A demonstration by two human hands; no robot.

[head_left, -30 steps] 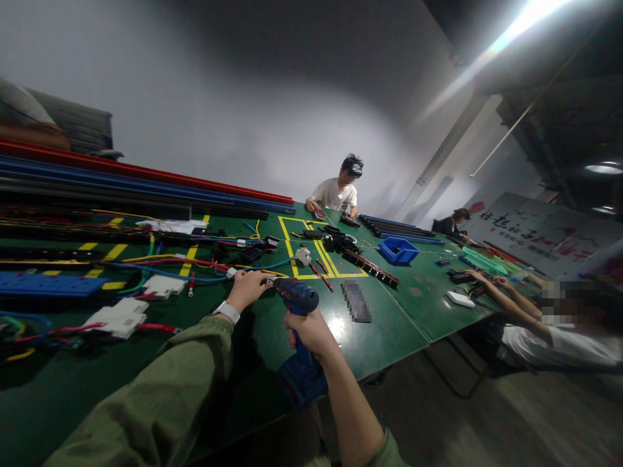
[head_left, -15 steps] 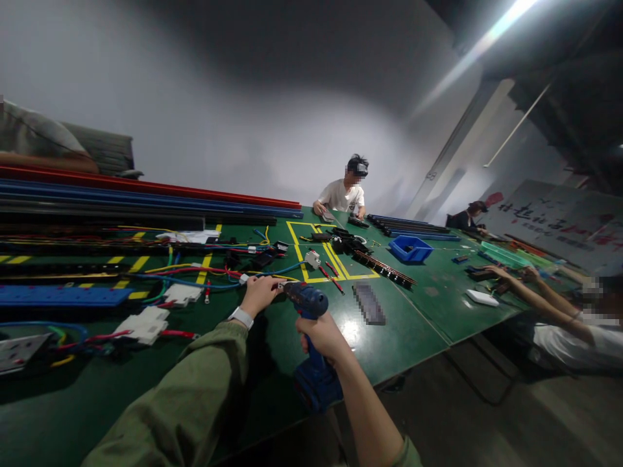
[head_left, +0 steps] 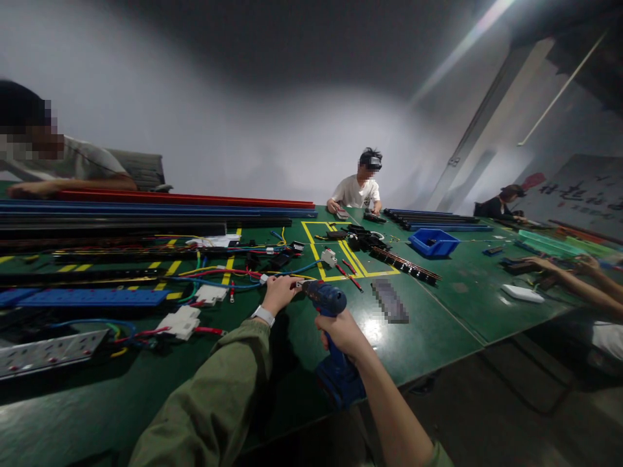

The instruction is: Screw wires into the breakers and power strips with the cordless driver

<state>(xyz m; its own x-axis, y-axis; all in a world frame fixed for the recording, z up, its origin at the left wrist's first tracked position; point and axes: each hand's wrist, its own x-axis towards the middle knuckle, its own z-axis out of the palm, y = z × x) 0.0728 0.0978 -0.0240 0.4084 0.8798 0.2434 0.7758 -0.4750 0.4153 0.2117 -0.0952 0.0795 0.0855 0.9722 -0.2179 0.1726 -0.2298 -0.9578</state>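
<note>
Since the earlier frame the view had swung left, with both grips unchanged. At the green table's [head_left: 438, 318] near edge, the right hand [head_left: 343, 331] was wrapped fully round the blue drill [head_left: 328, 299]. The left hand [head_left: 280, 293] pinched a small fitting [head_left: 298, 283] at the bit. Holding the bit square and the fitting steady appeared advisable.

Blue bin [head_left: 433, 244], wht blocks [head_left: 181, 322].

**Colours Across the Green Bench**

The bench [head_left: 438, 318] is dark green, marked with a yellow tape rectangle [head_left: 314, 251] and short yellow dashes. The drill [head_left: 327, 298] is blue. Along the far left edge lie a red rail [head_left: 195, 198] and a blue rail [head_left: 146, 209]. The bin [head_left: 433, 243] is blue. The sleeve [head_left: 219, 402] is olive green and the wristband [head_left: 263, 316] is white.
</note>
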